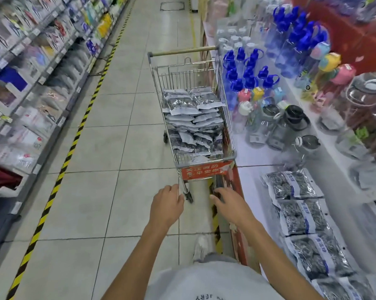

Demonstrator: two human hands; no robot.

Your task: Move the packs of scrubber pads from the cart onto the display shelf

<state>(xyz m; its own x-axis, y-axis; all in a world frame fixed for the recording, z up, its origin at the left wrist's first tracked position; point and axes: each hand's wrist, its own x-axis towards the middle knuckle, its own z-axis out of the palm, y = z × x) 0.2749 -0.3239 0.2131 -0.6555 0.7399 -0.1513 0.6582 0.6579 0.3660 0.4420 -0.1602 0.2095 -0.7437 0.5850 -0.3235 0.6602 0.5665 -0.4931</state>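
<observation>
A wire shopping cart (226, 131) stands in the aisle against the display shelf (254, 152) on the right. It is piled with several packs of scrubber pads (193, 122), silver-grey in clear and white bags. Several more packs (301, 213) lie in a row on the white shelf surface at the lower right. My left hand (166, 204) and my right hand (228, 202) reach forward just below the cart's near end with its red sign (204, 171). Both hands hold nothing, fingers relaxed, and neither touches the cart.
Blue-capped water bottles (247, 70), coloured bottles and glass jars (368, 100) crowd the shelf beyond the packs. Shelving with packaged goods (31, 83) lines the left side. A yellow-black floor stripe (74, 144) runs along it. Tiled aisle floor lies between.
</observation>
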